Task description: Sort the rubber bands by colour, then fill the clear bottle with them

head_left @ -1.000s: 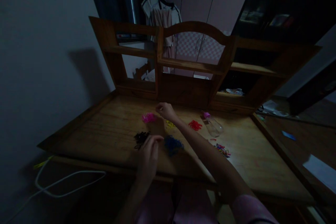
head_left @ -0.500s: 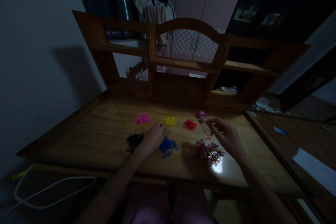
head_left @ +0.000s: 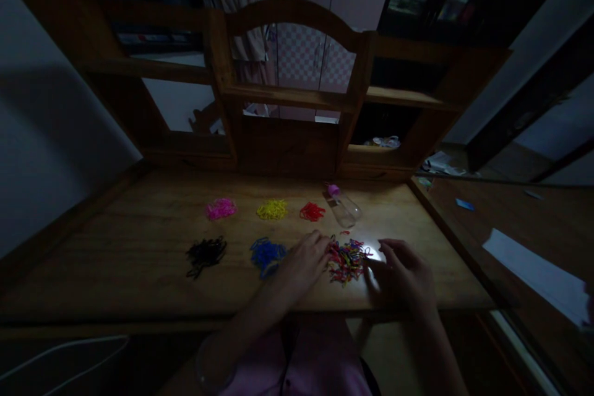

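Observation:
A mixed pile of coloured rubber bands (head_left: 347, 257) lies near the front of the wooden desk (head_left: 139, 260). My left hand (head_left: 304, 260) rests at the pile's left edge with fingers spread, touching the bands. My right hand (head_left: 404, 272) lies flat just right of the pile, fingers stretched out. Sorted heaps lie around: pink (head_left: 221, 208), yellow (head_left: 272, 209), red (head_left: 312, 211), black (head_left: 205, 253) and blue (head_left: 266, 253). A clear bottle with a pink cap (head_left: 342, 205) lies behind the mixed pile.
A wooden hutch with shelves (head_left: 288, 99) stands along the desk's back. A second surface with white paper (head_left: 533, 272) is to the right. A white cable (head_left: 60, 359) hangs at lower left. The room is dim.
My right hand came back from the far heaps to the right of the mixed pile. My left hand moved right from the blue heap to the mixed pile. The view tilted down.

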Motion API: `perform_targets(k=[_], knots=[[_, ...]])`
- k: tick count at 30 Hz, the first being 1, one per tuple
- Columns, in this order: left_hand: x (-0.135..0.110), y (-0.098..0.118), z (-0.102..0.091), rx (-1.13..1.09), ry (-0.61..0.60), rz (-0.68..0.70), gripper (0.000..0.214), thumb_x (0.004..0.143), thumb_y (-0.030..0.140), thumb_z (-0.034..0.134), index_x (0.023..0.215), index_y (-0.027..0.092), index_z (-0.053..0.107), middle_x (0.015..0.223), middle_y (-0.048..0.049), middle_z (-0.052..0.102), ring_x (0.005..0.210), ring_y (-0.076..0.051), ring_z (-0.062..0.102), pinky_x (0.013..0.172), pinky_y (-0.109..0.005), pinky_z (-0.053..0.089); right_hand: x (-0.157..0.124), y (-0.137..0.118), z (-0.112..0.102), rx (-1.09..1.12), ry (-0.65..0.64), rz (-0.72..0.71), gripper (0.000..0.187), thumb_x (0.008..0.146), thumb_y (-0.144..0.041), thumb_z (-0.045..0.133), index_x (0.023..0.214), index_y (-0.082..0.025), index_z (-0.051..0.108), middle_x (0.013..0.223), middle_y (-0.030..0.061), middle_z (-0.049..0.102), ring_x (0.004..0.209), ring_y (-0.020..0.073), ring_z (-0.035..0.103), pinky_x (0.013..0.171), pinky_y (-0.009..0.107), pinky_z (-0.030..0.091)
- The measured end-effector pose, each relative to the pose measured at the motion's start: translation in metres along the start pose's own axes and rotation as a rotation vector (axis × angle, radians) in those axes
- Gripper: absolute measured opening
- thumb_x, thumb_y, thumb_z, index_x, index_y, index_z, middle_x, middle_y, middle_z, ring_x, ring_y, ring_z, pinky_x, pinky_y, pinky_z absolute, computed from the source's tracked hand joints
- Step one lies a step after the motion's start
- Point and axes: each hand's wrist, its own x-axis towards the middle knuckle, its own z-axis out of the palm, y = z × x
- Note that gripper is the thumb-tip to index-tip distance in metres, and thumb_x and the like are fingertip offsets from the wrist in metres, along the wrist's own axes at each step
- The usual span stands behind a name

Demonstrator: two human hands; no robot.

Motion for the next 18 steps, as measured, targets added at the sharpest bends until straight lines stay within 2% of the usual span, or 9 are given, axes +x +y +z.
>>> perform_targets(k=[3, 7, 13, 18], knots=[[0.008, 0.011, 0.019, -0.007, -0.043, 0.08, 0.024, 0.093, 0.015, 0.043, 0.113, 0.022, 0.055, 0.109, -0.0055, 0.056, 0.103, -0.019, 0.053, 0.09, -0.03, 0.046, -0.009, 0.007, 0.0, 0.064, -0.037, 0.044, 0.025, 0.085, -0.043, 0.061, 0.092, -0.02, 0.068, 0.09, 0.0042, 0.07, 0.083, 0.0198, 0.064, 0.07, 0.026, 0.048], [0.022, 0.016, 0.031, 0.046, -0.049, 0.158, 0.025, 0.087, 0.008, 0.048, 0.108, 0.02, 0.056, 0.111, -0.0066, 0.055, 0.107, -0.021, 0.051, 0.094, -0.034, 0.043, -0.014, 0.015, -0.003, 0.156, -0.04, 0.114, 0.026, 0.085, -0.043, 0.062, 0.092, -0.019, 0.068, 0.083, 0.0035, 0.068, 0.074, 0.0177, 0.062, 0.063, 0.024, 0.046], [0.034, 0.012, 0.035, 0.105, -0.043, 0.188, 0.023, 0.086, 0.009, 0.05, 0.106, 0.019, 0.055, 0.116, -0.0099, 0.052, 0.11, -0.024, 0.047, 0.095, -0.039, 0.041, -0.009, 0.019, -0.006, 0.224, -0.013, 0.143, 0.026, 0.084, -0.043, 0.062, 0.093, -0.019, 0.067, 0.07, -0.0004, 0.061, 0.058, 0.012, 0.054, 0.052, 0.021, 0.041], [0.042, 0.004, 0.035, 0.124, -0.092, 0.216, 0.026, 0.081, 0.011, 0.057, 0.106, 0.019, 0.054, 0.114, -0.009, 0.051, 0.108, -0.024, 0.046, 0.092, -0.038, 0.041, -0.009, 0.021, -0.004, 0.245, -0.006, 0.15, 0.026, 0.084, -0.042, 0.063, 0.094, -0.019, 0.067, 0.07, -0.0002, 0.062, 0.055, 0.0112, 0.053, 0.049, 0.02, 0.04]])
